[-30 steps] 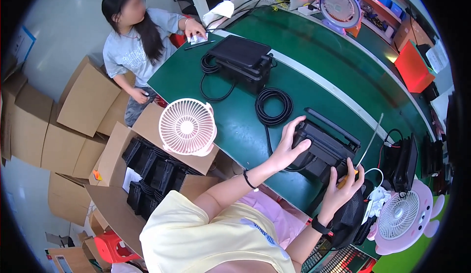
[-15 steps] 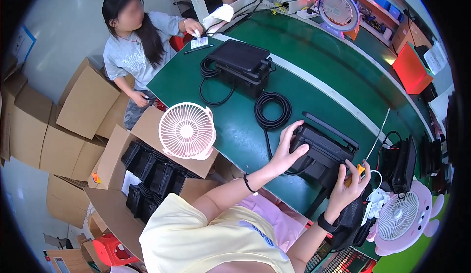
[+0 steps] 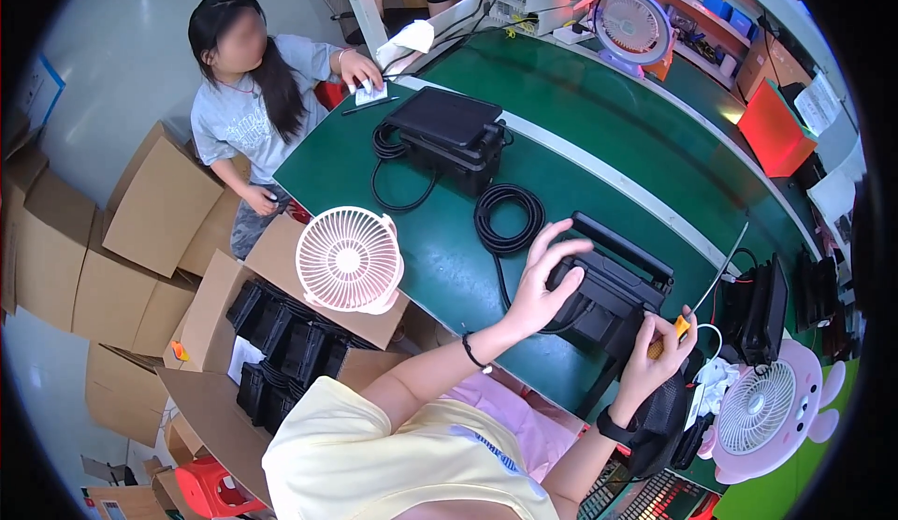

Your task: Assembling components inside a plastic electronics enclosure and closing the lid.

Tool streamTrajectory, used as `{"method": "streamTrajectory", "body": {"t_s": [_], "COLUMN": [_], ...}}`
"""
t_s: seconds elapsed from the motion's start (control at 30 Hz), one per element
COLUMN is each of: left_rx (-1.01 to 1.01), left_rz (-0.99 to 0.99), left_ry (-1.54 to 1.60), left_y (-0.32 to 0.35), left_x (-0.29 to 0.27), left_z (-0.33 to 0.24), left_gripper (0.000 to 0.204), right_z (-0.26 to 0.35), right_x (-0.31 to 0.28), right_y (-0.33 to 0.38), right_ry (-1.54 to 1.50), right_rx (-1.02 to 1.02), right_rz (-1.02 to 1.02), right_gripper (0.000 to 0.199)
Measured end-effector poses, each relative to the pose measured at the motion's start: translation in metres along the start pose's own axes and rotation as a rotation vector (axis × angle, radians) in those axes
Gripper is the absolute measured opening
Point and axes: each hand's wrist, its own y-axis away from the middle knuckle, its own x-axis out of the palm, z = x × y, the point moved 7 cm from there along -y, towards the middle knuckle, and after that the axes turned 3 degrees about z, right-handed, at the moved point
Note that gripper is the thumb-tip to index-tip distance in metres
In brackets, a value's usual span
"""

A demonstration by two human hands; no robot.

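A smooth green tabletop point(image 3: 440, 249) is bearing a boxy black case point(image 3: 619, 284), its hard, plastic-looking shell showing ridges and steps, with a straight bar point(image 3: 622, 242) running along its far side. Near its left end, a ring-shaped coil of smooth black cable point(image 3: 510, 217) is lying flat. The left hand point(image 3: 538, 291) is holding its fingers wide apart around the case's left end; which fingertips are touching, I cannot tell. Beside the right end, the right hand point(image 3: 655, 356) is gripping a yellow-handled screwdriver point(image 3: 682, 326), whose slender shaft is pointing away and rightward. The case's long axis is slanting from far left to near right, roughly square to the shaft.
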Motion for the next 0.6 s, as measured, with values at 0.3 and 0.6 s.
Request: {"method": "streamTrajectory", "body": {"t_s": [0.3, 0.6], "left_rx": [0.399, 0.434], "left_rz": [0.106, 0.254], "left_ry": [-0.662, -0.682], "left_y": [-0.009, 0.001], "left_x": [0.014, 0.025], "left_z": [-0.048, -0.039], "left_gripper": [0.025, 0.046], "right_z": [0.047, 0.044], "right_x": [-0.004, 0.003], "right_y": [-0.004, 0.006], "right_ry": [0.466, 0.618], "right_rx": [-0.072, -0.082], "right_rz": [0.1, 0.195], "right_gripper": [0.017, 0.047]}}
